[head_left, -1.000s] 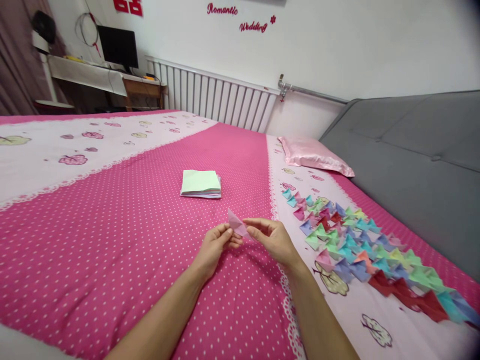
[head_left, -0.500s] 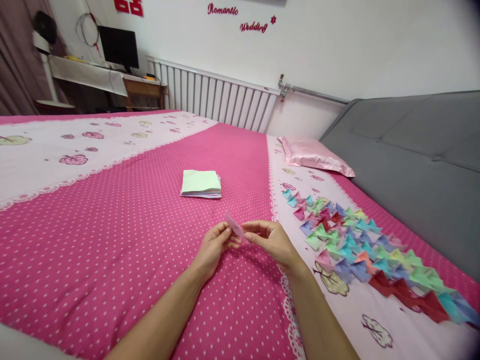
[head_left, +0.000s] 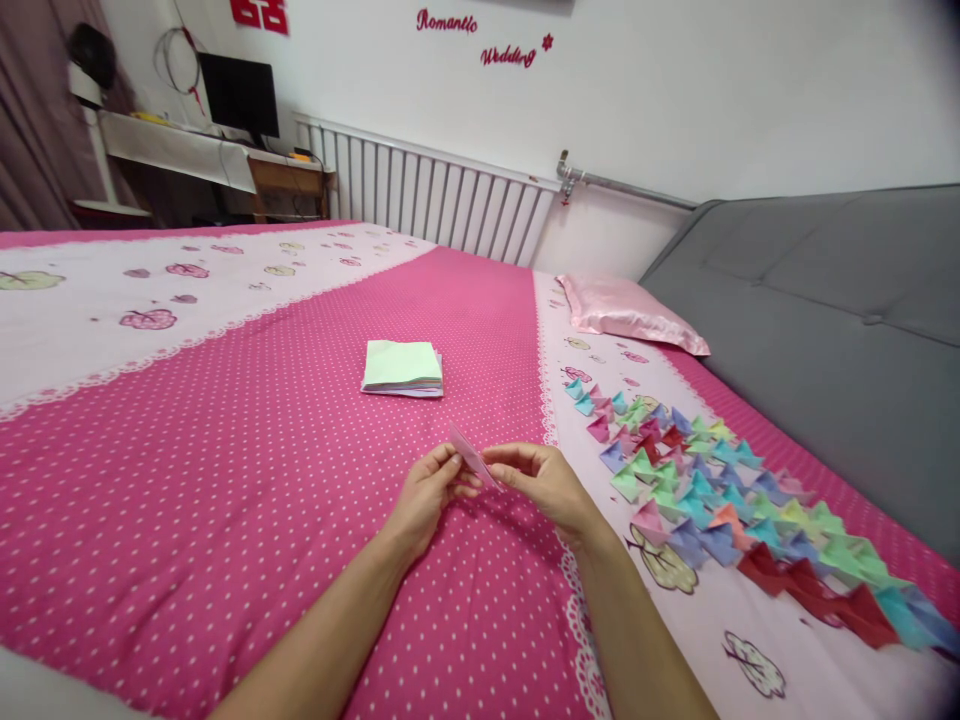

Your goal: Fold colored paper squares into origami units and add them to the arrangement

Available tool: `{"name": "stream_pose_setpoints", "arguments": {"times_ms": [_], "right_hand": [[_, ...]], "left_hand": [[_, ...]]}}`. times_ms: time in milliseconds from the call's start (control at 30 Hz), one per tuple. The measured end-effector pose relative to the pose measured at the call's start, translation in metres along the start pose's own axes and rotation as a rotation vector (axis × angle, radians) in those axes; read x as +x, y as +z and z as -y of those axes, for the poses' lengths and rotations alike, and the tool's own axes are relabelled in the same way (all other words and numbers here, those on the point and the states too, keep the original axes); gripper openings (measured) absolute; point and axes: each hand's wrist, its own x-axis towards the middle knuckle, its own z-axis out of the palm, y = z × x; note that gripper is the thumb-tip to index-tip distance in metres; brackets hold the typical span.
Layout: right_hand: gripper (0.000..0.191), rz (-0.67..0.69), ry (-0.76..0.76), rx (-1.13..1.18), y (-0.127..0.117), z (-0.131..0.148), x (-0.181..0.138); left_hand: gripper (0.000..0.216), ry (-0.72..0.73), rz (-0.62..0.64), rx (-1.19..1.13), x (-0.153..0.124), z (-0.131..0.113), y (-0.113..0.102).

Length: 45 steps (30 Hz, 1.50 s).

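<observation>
A small folded piece of pink paper (head_left: 471,456) is held up on a slant above the pink dotted bedspread. My left hand (head_left: 429,495) pinches its left side between thumb and fingers. At the paper's right edge, my right hand (head_left: 546,485) has its fingers bent round, the thumb against the lower part. Beyond my hands lies a stack of square paper sheets (head_left: 403,362) with a pale green one on top. To the right of my right hand, several folded paper boats (head_left: 697,490) in many colours stand in rows on the bedspread.
A pink pillow (head_left: 630,310) lies by the grey padded headboard (head_left: 825,300). Past the bed's far side are a white radiator (head_left: 427,185) and a desk (head_left: 289,178) with a monitor (head_left: 238,95). A fan (head_left: 91,60) stands at the far left.
The pink paper shows a little more of its lower end between my fingers, and my right thumb has shifted slightly. The stack and the boats stay where they were.
</observation>
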Motion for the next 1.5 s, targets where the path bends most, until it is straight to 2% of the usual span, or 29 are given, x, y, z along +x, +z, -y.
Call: {"name": "stream_pose_setpoints", "arguments": {"times_ms": [267,633,767,967,1133,1333,1500], "right_hand": [[0.033,0.002,-0.002,-0.021,0.0,0.003,-0.001],[0.026,0.02,-0.068,-0.031,0.0,0.002,-0.001],[0.023,-0.018,-0.143,-0.134,0.003,0.005,0.0],[0.03,-0.101,-0.22,-0.338,0.009,0.008,-0.001],[0.031,-0.153,-0.22,-0.403,0.013,0.006,-0.001],[0.021,-0.149,-0.288,-0.488,0.02,0.005,0.001],[0.027,-0.18,-0.297,-0.502,0.022,0.002,0.002]], "left_hand": [[0.019,0.003,-0.008,-0.015,0.001,0.002,-0.002],[0.019,0.005,-0.022,0.008,0.0,0.0,-0.001],[0.02,0.013,-0.024,0.045,0.0,0.0,-0.001],[0.018,0.008,-0.007,0.179,-0.003,-0.002,0.002],[0.017,0.006,0.018,0.23,-0.003,-0.001,0.003],[0.02,-0.007,0.088,0.236,-0.004,-0.002,0.004],[0.023,0.001,0.115,0.283,-0.006,-0.005,0.007]]}}
